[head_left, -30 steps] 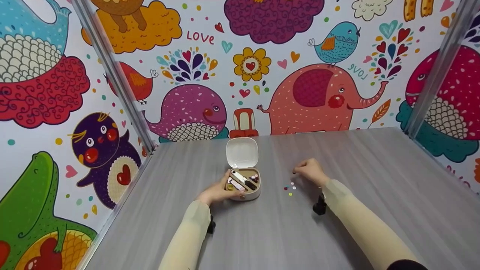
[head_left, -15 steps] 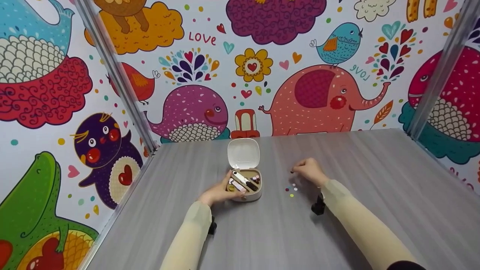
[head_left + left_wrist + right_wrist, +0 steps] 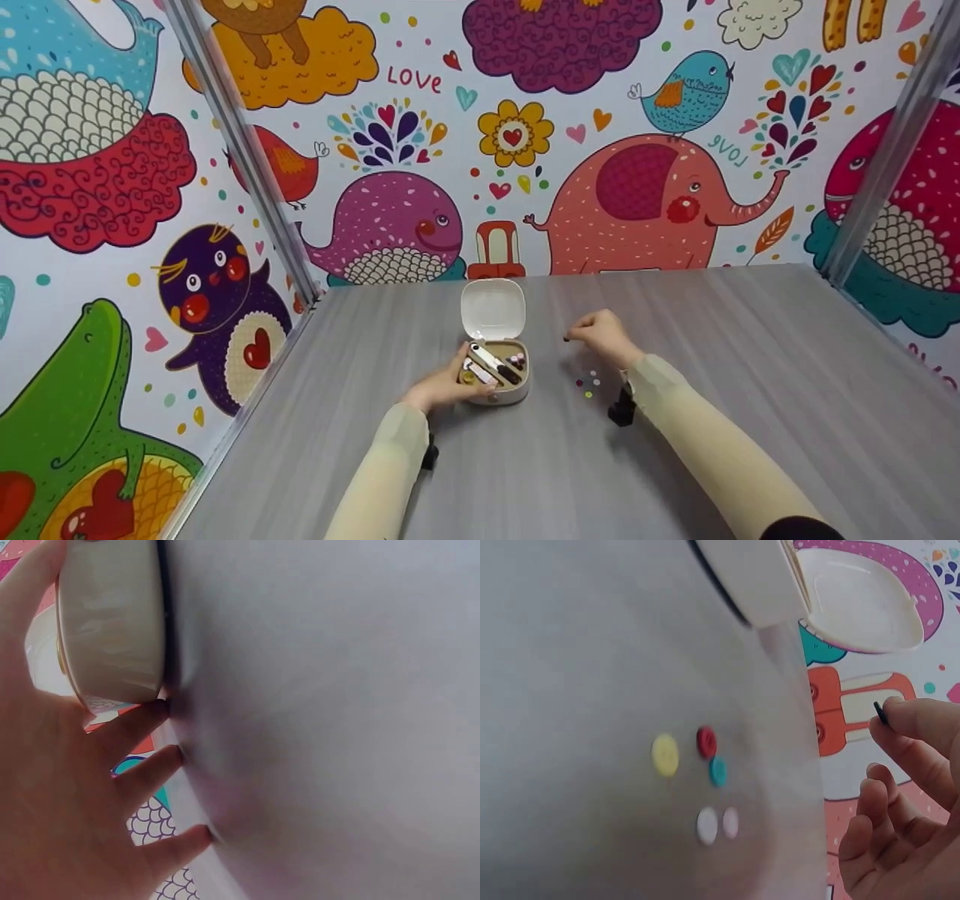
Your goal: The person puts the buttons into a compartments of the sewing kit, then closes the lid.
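My right hand (image 3: 606,339) is raised above the table, pinching a small dark button (image 3: 881,713) between thumb and index finger; the other fingers curl loosely. Below it lie several buttons, among them a yellow button (image 3: 665,755), a red button (image 3: 706,742) and a blue button (image 3: 718,771). My left hand (image 3: 441,387) holds the left front corner of a white lidded box (image 3: 511,396), thumb at its front. The box's lid (image 3: 493,309) stands up at the back. Inside, a white-and-black tool (image 3: 495,363) lies diagonally, with small buttons (image 3: 517,361) in the right compartment.
The grey wood-grain table (image 3: 720,337) extends around the box and buttons. A patterned wall (image 3: 420,135) closes off the back and the left side, with metal posts (image 3: 247,150) at its corners.
My right hand, with the dark button, has shifted left toward the box, away from above the loose buttons. My left hand keeps its hold on the box. The head view has tilted slightly.
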Demonstrator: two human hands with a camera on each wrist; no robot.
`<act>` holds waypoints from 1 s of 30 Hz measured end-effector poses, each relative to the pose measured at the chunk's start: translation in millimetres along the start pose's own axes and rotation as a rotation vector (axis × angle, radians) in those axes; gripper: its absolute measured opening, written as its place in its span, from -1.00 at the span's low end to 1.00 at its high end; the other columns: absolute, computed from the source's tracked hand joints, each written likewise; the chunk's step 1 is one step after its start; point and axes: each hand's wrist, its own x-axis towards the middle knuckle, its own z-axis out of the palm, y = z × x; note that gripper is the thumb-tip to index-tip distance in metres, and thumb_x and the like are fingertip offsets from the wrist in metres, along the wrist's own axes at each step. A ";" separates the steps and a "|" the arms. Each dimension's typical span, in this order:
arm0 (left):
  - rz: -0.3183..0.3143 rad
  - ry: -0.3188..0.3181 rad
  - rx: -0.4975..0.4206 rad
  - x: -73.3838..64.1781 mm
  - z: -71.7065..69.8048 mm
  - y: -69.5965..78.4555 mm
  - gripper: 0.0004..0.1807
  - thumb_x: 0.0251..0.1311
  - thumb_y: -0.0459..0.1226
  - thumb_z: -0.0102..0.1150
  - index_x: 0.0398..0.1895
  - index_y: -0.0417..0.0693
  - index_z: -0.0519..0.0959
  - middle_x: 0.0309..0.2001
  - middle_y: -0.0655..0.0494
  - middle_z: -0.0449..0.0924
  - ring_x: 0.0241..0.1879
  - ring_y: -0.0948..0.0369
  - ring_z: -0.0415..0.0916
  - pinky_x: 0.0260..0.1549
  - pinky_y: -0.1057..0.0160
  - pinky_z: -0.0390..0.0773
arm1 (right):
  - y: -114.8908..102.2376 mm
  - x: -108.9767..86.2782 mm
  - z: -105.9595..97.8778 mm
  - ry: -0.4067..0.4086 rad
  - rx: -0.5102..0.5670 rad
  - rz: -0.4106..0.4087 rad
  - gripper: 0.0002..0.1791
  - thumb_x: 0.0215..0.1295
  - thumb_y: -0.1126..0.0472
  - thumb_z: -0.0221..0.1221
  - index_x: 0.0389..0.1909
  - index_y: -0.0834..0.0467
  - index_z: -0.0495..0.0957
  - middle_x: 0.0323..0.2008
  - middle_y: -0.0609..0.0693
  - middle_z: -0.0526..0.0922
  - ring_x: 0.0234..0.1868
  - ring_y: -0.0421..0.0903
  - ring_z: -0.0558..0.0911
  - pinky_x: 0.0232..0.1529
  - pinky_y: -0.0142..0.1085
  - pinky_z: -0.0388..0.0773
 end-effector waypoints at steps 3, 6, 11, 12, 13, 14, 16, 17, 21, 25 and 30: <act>0.003 -0.004 -0.020 1.4 0.2 0.9 0.22 0.04 0.08 0.37 0.56 -0.09 -0.25 0.42 -0.30 0.10 0.34 -0.15 0.15 0.25 -0.12 0.19 | -5.0 2.7 5.1 -0.002 -0.001 -0.015 -0.87 0.11 0.30 0.28 -0.44 0.28 0.76 -0.50 0.07 0.70 -0.67 -0.27 0.31 -0.61 -0.41 0.29; 0.012 -0.007 -0.021 3.0 0.5 2.3 0.23 0.04 0.07 0.37 0.55 -0.11 -0.25 0.45 -0.29 0.04 0.35 -0.14 0.13 0.26 -0.09 0.18 | -10.2 3.5 10.4 0.005 0.004 -0.006 -0.87 0.12 0.27 0.30 -0.45 0.27 0.75 -0.56 -0.04 0.66 -0.65 -0.25 0.36 -0.59 -0.40 0.32; 0.016 -0.007 -0.008 3.0 1.1 0.8 0.24 0.03 0.08 0.38 0.55 -0.13 -0.26 0.45 -0.31 0.01 0.34 -0.16 0.14 0.26 -0.08 0.20 | -20.0 4.9 23.2 -0.008 0.035 0.019 -0.90 0.11 0.28 0.34 -0.47 0.25 0.75 -0.56 -0.02 0.66 -0.61 -0.23 0.39 -0.56 -0.39 0.33; 0.014 -0.005 -0.007 2.5 1.1 0.2 0.24 0.03 0.08 0.38 0.55 -0.13 -0.26 0.45 -0.32 0.02 0.34 -0.16 0.15 0.25 -0.08 0.21 | -21.9 5.6 26.0 -0.017 0.039 0.011 -0.90 0.11 0.28 0.33 -0.46 0.26 0.75 -0.53 -0.01 0.67 -0.59 -0.23 0.39 -0.54 -0.39 0.33; 0.012 -0.003 -0.006 2.0 1.1 -0.5 0.25 0.03 0.08 0.38 0.55 -0.12 -0.26 0.44 -0.32 0.03 0.33 -0.16 0.15 0.25 -0.08 0.21 | -23.5 6.5 29.0 -0.025 0.041 0.006 -0.90 0.10 0.29 0.33 -0.46 0.26 0.75 -0.52 0.02 0.68 -0.59 -0.23 0.39 -0.54 -0.39 0.33; 0.008 -0.002 -0.009 1.4 1.0 -1.0 0.25 0.03 0.08 0.38 0.55 -0.12 -0.27 0.44 -0.33 0.03 0.33 -0.16 0.15 0.25 -0.08 0.21 | -25.3 7.3 32.0 -0.031 0.041 0.002 -0.90 0.09 0.29 0.34 -0.46 0.26 0.75 -0.50 0.03 0.69 -0.57 -0.22 0.39 -0.53 -0.38 0.32; 0.006 0.001 -0.015 0.4 0.7 -1.7 0.25 0.03 0.08 0.38 0.55 -0.12 -0.27 0.44 -0.33 0.04 0.33 -0.17 0.16 0.25 -0.09 0.21 | -28.9 8.8 37.5 -0.038 0.032 -0.008 -0.91 0.06 0.29 0.34 -0.46 0.26 0.76 -0.48 0.02 0.71 -0.53 -0.22 0.41 -0.48 -0.38 0.34; 0.004 0.002 -0.019 -0.1 0.4 -1.7 0.25 0.04 0.08 0.38 0.55 -0.12 -0.28 0.44 -0.33 0.04 0.33 -0.17 0.17 0.24 -0.09 0.21 | -30.6 9.3 40.0 -0.038 0.026 -0.009 -0.90 0.05 0.29 0.35 -0.45 0.26 0.76 -0.47 0.02 0.71 -0.51 -0.22 0.43 -0.45 -0.37 0.35; 0.000 0.000 -0.030 -0.6 -0.9 -0.4 0.23 0.05 0.06 0.37 0.55 -0.11 -0.28 0.45 -0.31 0.03 0.33 -0.16 0.16 0.24 -0.10 0.21 | -35.6 10.6 49.0 -0.040 0.018 -0.018 -0.89 0.03 0.30 0.35 -0.45 0.28 0.75 -0.45 0.04 0.73 -0.47 -0.21 0.47 -0.39 -0.36 0.40; -0.008 -0.001 -0.022 -0.6 -0.6 1.7 0.22 0.05 0.07 0.36 0.55 -0.11 -0.27 0.43 -0.30 0.07 0.31 -0.14 0.19 0.23 -0.07 0.24 | -37.5 10.7 57.0 -0.042 0.033 -0.024 -0.89 0.03 0.30 0.35 -0.46 0.29 0.75 -0.47 0.05 0.72 -0.54 -0.21 0.39 -0.50 -0.37 0.31; -0.003 -0.006 -0.021 -0.2 3.0 1.8 0.23 0.05 0.08 0.36 0.56 -0.10 -0.27 0.42 -0.28 0.11 0.28 -0.11 0.23 0.20 -0.07 0.27 | -35.9 10.5 65.9 -0.052 0.031 -0.026 -0.89 0.04 0.28 0.35 -0.47 0.27 0.76 -0.52 0.03 0.70 -0.61 -0.24 0.34 -0.60 -0.41 0.22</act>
